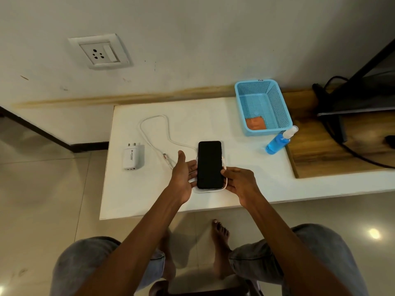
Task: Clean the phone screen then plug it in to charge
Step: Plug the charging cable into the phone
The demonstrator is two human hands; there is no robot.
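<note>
Phone (210,164) lies screen-up on the white table (245,167), framed by my hands: my left hand (184,178) is spread wide, fingertips at its left edge, while my right hand (240,182) pinches the white cable (156,135) against its right edge, I judge to bring the plug to the port. Its long axis runs away from me toward the wall. Outward lie the charger (132,157), spray bottle (279,142), blue basket (264,105) with an orange cloth (255,123), and wall socket (100,52).

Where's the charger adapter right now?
In the head view, the white adapter lies on the white table's left part, left of the phone, below the wall socket.
</note>
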